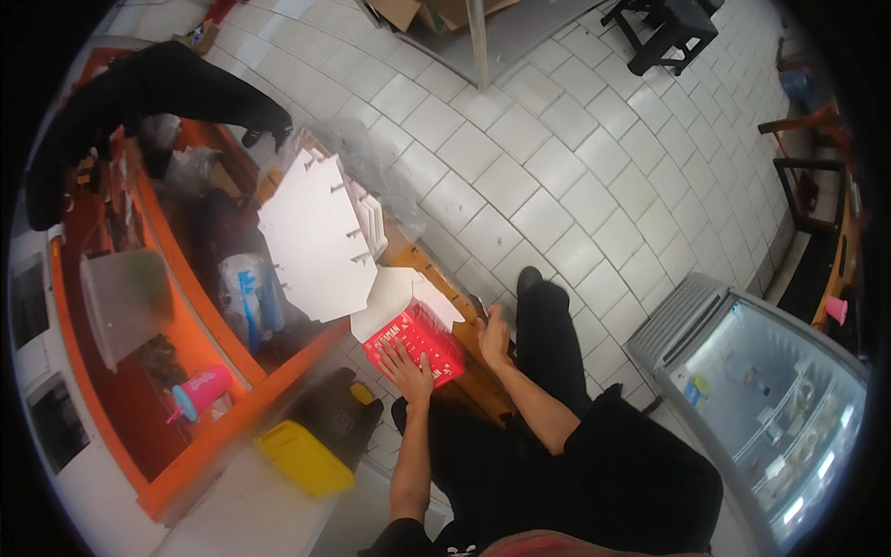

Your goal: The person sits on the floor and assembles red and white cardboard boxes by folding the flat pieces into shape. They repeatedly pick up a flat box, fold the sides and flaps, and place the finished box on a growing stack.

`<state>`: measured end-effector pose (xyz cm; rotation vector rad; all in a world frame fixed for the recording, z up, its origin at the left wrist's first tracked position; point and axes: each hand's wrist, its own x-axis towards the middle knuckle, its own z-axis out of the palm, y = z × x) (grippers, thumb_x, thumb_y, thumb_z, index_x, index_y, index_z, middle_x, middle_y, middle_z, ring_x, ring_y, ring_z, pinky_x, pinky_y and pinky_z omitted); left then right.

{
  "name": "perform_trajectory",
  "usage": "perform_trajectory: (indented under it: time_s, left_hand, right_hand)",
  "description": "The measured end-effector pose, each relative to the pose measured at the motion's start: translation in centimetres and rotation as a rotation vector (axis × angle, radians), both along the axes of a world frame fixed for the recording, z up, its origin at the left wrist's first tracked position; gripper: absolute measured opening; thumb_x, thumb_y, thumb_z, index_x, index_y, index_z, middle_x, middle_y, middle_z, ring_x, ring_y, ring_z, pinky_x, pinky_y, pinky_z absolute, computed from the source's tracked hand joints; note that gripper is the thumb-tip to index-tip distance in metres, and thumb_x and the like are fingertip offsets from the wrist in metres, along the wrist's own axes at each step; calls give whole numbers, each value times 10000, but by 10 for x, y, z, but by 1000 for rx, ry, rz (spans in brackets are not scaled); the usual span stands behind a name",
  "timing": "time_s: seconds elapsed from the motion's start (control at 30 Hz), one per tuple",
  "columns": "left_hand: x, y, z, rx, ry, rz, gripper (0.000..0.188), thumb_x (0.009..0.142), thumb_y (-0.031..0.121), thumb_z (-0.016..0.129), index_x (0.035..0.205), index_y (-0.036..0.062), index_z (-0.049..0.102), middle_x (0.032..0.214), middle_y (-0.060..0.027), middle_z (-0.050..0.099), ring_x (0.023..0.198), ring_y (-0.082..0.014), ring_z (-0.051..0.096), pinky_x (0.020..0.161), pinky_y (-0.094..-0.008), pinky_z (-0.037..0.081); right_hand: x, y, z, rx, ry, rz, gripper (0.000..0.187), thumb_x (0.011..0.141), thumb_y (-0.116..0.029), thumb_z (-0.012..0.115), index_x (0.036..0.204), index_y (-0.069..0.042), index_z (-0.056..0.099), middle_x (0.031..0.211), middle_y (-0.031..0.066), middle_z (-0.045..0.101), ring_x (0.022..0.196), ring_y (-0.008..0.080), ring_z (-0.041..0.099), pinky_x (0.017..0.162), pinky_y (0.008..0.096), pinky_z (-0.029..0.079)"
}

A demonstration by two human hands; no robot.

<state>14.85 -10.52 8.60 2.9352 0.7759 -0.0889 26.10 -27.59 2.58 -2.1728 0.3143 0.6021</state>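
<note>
A red and white cardboard box [432,336] with its white flaps spread at the far end lies on a narrow wooden bench [483,379] in front of me. My left hand [405,369] lies flat on the red side of the box, fingers spread. To the right of the box, at the bench's edge, is my right hand [495,336]. Its fingers are curled, with a small dark thing at their tips that I cannot make out. Beyond the box sits a stack of flat white box blanks [316,237] with slotted edges, beside crumpled clear plastic [348,148].
On the left stands an orange-framed counter [200,302] with a pink cup [204,390]; a yellow tub [304,458] is near it. A person's dark sleeve [186,88] reaches in at upper left. At right is a glass-topped freezer [761,390]; a black stool [668,32] stands far off.
</note>
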Motion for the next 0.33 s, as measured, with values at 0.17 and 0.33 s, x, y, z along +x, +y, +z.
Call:
perform_trajectory:
  time_s: [0.17, 0.33]
  left_hand:
    - [41, -12, 79, -143, 73, 103, 708, 983, 387, 544, 1521, -11, 313, 1589, -278, 257, 1474, -437, 238, 1210, -558, 136]
    - [130, -90, 143, -492, -359, 208, 493, 986, 244, 561, 1364, -68, 502, 1329, -276, 576, 1256, -415, 534, 1091, -478, 374]
  right_hand:
    - [68, -87, 73, 94, -19, -77, 538, 878, -130, 737, 1302, -44, 418, 931, 335, 646, 927, 532, 618, 736, 541, 485]
    - [123, -230, 73, 49, -101, -11, 598, 831, -108, 758, 1311, -7, 417, 1051, 285, 678, 994, 474, 658, 837, 495, 532]
